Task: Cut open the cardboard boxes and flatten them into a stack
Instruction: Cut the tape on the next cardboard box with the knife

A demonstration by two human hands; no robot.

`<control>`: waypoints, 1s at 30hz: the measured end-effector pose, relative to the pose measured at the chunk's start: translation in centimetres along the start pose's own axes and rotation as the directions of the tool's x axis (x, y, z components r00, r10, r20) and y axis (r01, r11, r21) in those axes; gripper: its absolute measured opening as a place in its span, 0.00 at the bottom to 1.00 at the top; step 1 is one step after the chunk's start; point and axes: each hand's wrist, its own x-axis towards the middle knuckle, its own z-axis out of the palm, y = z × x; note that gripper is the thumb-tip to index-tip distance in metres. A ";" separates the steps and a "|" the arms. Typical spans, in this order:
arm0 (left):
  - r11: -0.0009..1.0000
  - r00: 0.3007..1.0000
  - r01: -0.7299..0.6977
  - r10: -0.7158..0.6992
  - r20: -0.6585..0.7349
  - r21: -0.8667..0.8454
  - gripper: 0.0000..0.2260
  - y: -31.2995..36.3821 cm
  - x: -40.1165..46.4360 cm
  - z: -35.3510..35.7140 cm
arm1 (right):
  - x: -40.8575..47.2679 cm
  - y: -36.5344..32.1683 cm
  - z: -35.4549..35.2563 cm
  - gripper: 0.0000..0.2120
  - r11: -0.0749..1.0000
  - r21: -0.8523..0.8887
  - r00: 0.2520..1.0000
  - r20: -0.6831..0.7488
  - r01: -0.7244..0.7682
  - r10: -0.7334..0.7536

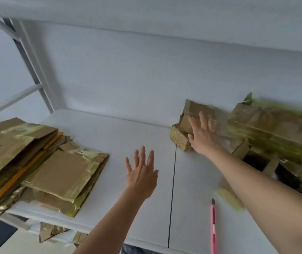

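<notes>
Right hand (204, 135) is stretched out to the small cardboard boxes (187, 125) at the back of the white counter (109, 136), fingers straight and spread, grip wide, laid against them but not wrapped around anything. It's blurry there, so can't say exactly which box it's touching. Just to the right sits a bigger heap of taped boxes (275, 129), some with open tops. Left hand (142, 173) hovers over the middle of the counter, fingers splayed, grip wide, holding nothing. The flattened cardboard stack (42, 162) is on the left end, hanging a bit over the front edge. A pink utility knife (213, 226) lies on the counter near the front, under the right forearm, apart from both hands.
</notes>
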 end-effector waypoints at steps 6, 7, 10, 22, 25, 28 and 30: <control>1.000 1.000 -0.002 0.002 0.010 0.025 0.30 -0.3 1.6 1.2 | 5.0 -1.0 0.1 0.37 0.994 -0.104 0.999 0.016 0.038 -0.036; 0.999 1.000 -0.006 0.005 0.025 0.038 0.30 -0.6 1.7 1.3 | 5.6 -1.0 0.2 0.39 0.995 -0.096 0.999 0.028 0.030 -0.028; 0.998 1.000 -0.012 0.011 0.020 0.061 0.31 -1.9 1.9 1.2 | 6.5 -1.0 0.4 0.31 0.997 -0.063 0.999 -0.004 0.041 -0.041; 0.979 0.999 0.052 -0.047 0.027 -0.199 0.28 -3.8 0.4 0.8 | -2.2 -1.2 -5.1 0.11 0.976 -0.021 0.873 -0.444 0.217 -0.204; 0.689 0.982 0.164 -0.179 0.053 -0.706 0.26 -3.9 -0.1 -0.2 | -6.4 -1.3 -4.2 0.10 0.910 0.178 0.777 -0.596 0.375 -0.203; 0.077 0.927 0.238 -0.315 0.203 -0.968 0.28 -4.6 -0.8 -2.1 | -11.3 -1.8 -0.9 0.09 0.830 0.338 0.800 -0.567 0.444 -0.197; -0.038 0.903 0.292 -0.320 0.288 -0.956 0.25 -5.7 -1.5 -2.7 | -14.6 -2.3 1.7 0.11 0.784 0.410 0.838 -0.490 0.466 -0.241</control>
